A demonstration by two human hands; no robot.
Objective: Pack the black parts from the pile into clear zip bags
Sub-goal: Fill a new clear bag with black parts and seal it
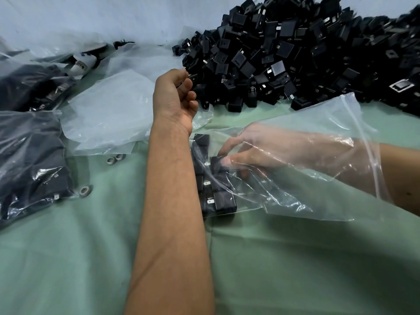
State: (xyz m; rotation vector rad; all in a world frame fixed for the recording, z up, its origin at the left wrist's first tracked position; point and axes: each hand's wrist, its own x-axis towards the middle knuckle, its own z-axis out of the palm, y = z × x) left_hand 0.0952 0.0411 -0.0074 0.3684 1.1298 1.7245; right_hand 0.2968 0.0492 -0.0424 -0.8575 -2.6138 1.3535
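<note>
Black parts point(213, 178) inside zip bag point(318, 169): right fingers point(229, 160) pinch one; left fingers point(189, 96) curl loosely, empty.

Honestly nothing readable anywhere here. The heap of small black plastic plug parts with metal prongs point(295, 53) shows no print or molded lettering I can make out, the clear zip-top plastic bag point(318, 173) is plain, and the white bits at the far left point(83, 63) have dark marks too blurry to read.
</note>
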